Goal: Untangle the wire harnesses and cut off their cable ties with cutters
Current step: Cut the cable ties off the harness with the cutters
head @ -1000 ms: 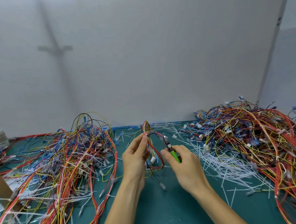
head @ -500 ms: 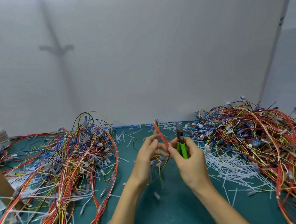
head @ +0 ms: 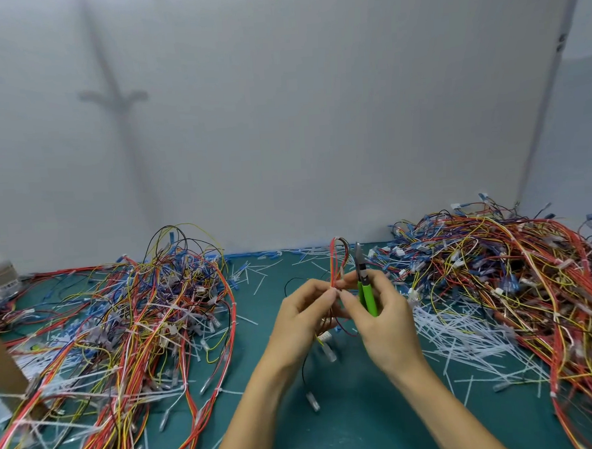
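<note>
At the middle of the bench, lifted just above it, one small harness (head: 336,260) stands as an upright loop of red, orange and dark wires, its connector ends hanging below the hands. The left hand (head: 303,320) pinches the loop at its base between thumb and fingertips. The right hand (head: 385,319) has its grip curled round the green-handled cutters (head: 366,289), tips pointing up just beside the loop and not on any tie, while its thumb and forefinger meet the wires too. Whether this harness carries a tie is too small to tell.

Just right of the hands lies a spread of loose white cut ties (head: 465,339), so many cuts look finished. Beyond it is a large right pile (head: 496,275). The left pile (head: 138,318) shows white ties wrapped on its bundles, so I judge much remains. The green bench (head: 349,420) shows between them.
</note>
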`<state>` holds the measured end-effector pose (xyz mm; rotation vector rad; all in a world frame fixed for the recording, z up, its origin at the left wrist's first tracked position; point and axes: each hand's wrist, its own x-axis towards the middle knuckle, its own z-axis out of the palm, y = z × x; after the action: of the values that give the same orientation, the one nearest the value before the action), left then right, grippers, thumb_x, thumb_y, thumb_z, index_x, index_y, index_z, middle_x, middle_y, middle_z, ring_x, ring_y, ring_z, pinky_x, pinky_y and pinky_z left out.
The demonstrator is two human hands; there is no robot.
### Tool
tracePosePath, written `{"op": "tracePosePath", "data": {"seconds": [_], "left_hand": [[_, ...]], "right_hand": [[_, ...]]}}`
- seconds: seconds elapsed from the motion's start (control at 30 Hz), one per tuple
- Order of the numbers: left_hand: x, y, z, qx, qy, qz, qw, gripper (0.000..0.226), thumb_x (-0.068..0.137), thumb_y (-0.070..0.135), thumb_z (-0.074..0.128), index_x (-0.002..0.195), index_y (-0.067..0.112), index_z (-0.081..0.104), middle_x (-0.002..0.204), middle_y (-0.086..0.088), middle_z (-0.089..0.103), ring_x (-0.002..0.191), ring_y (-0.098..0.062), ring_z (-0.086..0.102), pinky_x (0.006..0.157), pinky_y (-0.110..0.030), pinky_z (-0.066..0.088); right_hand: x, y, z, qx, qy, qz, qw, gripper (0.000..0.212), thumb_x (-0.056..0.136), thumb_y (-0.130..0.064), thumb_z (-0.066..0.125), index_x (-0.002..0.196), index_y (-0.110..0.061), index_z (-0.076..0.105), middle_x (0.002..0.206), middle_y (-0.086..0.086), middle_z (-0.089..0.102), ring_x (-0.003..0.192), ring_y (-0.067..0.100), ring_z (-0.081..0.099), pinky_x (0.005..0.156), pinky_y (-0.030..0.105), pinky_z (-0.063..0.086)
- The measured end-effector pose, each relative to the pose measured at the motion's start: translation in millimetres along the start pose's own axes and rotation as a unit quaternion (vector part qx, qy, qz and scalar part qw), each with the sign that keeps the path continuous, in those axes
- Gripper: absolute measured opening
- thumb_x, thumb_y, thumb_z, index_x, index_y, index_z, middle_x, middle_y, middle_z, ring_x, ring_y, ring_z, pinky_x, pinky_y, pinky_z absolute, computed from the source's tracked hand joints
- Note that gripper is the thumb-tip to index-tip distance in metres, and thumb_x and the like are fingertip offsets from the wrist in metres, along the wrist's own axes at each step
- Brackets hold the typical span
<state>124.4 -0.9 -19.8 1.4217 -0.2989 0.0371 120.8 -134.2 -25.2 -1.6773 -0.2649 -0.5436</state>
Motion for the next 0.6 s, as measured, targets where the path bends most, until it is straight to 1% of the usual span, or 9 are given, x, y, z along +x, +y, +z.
{"op": "tracePosePath", "data": {"seconds": [0.1, 0.13, 0.2, 0.27, 0.33, 0.4, 0.47, 0.5, 0.6], "left_hand": [[0.4, 0.6, 1.4, -0.081, 0.015, -0.044, 0.996, 0.011, 0.097, 0.009, 0.052, 0.092, 0.010, 0.062, 0.075, -0.004, 0.065, 0.079, -0.018, 0.069, 0.087, -0.045, 0.046], [0.6, 0.6, 1.8, -0.104, 0.014, -0.058, 0.993, 0.011, 0.096, 0.008, 0.052, 0.091, 0.011, 0.062, 0.077, -0.005, 0.065, 0.081, -0.019, 0.070, 0.089, -0.047, 0.044], [1.0, 1.1, 2.3, -0.131, 0.006, -0.083, 0.988, 0.012, 0.092, 0.010, 0.053, 0.089, 0.013, 0.063, 0.089, -0.013, 0.067, 0.088, -0.023, 0.070, 0.093, -0.049, 0.043], [0.8, 1.8, 1.5, -0.130, -0.002, -0.094, 0.987, 0.008, 0.090, 0.020, 0.059, 0.087, 0.017, 0.066, 0.091, -0.014, 0.066, 0.091, -0.025, 0.067, 0.090, -0.047, 0.046], [0.3, 3.0, -0.6, -0.125, -0.009, -0.089, 0.988, 0.008, 0.087, 0.028, 0.066, 0.083, 0.021, 0.067, 0.083, -0.011, 0.062, 0.089, -0.024, 0.066, 0.085, -0.043, 0.049], [-0.9, 3.2, -2.8, -0.121, -0.018, -0.076, 0.990, 0.007, 0.083, 0.027, 0.073, 0.082, 0.024, 0.067, 0.080, -0.010, 0.061, 0.087, -0.023, 0.066, 0.084, -0.040, 0.050], [-1.5, 2.3, -4.5, -0.118, -0.027, -0.071, 0.990, 0.007, 0.083, 0.025, 0.072, 0.088, 0.023, 0.069, 0.076, -0.008, 0.063, 0.082, -0.021, 0.066, 0.084, -0.039, 0.051], [-1.6, 1.9, -5.3, -0.113, -0.033, -0.071, 0.991, 0.012, 0.083, 0.026, 0.069, 0.094, 0.022, 0.070, 0.075, -0.006, 0.063, 0.081, -0.019, 0.065, 0.084, -0.039, 0.052], [-1.6, 0.2, -6.4, -0.091, -0.051, -0.064, 0.993, 0.020, 0.087, 0.023, 0.066, 0.105, 0.013, 0.068, 0.078, -0.003, 0.065, 0.082, -0.017, 0.065, 0.089, -0.040, 0.049]], "right_hand": [[-1.3, 0.6, 0.9, -0.046, 0.000, -0.013, 0.999, 0.021, 0.088, -0.009, 0.070, 0.095, -0.027, 0.060, 0.087, -0.018, 0.071, 0.078, 0.005, 0.070, 0.075, 0.022, 0.053], [-1.1, 0.8, 0.8, -0.059, 0.012, -0.014, 0.998, 0.022, 0.088, -0.010, 0.070, 0.094, -0.028, 0.059, 0.085, -0.019, 0.070, 0.077, 0.003, 0.069, 0.073, 0.019, 0.051], [-0.6, 1.1, -0.2, -0.068, 0.035, -0.011, 0.997, 0.023, 0.087, -0.012, 0.071, 0.092, -0.029, 0.058, 0.083, -0.017, 0.069, 0.074, 0.002, 0.067, 0.066, 0.011, 0.049], [0.0, 1.5, -1.6, -0.051, 0.032, 0.003, 0.998, 0.021, 0.088, -0.013, 0.072, 0.092, -0.029, 0.058, 0.084, -0.010, 0.069, 0.074, 0.009, 0.070, 0.063, 0.015, 0.051], [0.0, 1.9, -2.3, -0.062, 0.026, 0.005, 0.998, 0.019, 0.088, -0.017, 0.071, 0.092, -0.029, 0.057, 0.084, -0.009, 0.069, 0.074, 0.006, 0.069, 0.067, 0.021, 0.053], [-0.8, 2.1, -2.0, -0.073, 0.033, 0.002, 0.997, 0.018, 0.088, -0.019, 0.072, 0.091, -0.029, 0.057, 0.082, -0.014, 0.067, 0.074, 0.000, 0.065, 0.067, 0.013, 0.048], [-1.3, 1.9, -1.3, -0.067, 0.039, 0.007, 0.997, 0.019, 0.087, -0.019, 0.073, 0.091, -0.029, 0.058, 0.081, -0.016, 0.066, 0.074, -0.003, 0.062, 0.065, 0.008, 0.045], [-1.2, 2.0, -1.4, -0.065, 0.042, 0.010, 0.997, 0.019, 0.087, -0.019, 0.073, 0.092, -0.029, 0.058, 0.080, -0.016, 0.065, 0.073, -0.004, 0.061, 0.065, 0.008, 0.045], [-0.6, 2.6, -1.4, -0.068, 0.048, 0.014, 0.996, 0.021, 0.084, -0.019, 0.075, 0.091, -0.029, 0.057, 0.078, -0.014, 0.064, 0.071, -0.005, 0.060, 0.064, 0.008, 0.044]]}}
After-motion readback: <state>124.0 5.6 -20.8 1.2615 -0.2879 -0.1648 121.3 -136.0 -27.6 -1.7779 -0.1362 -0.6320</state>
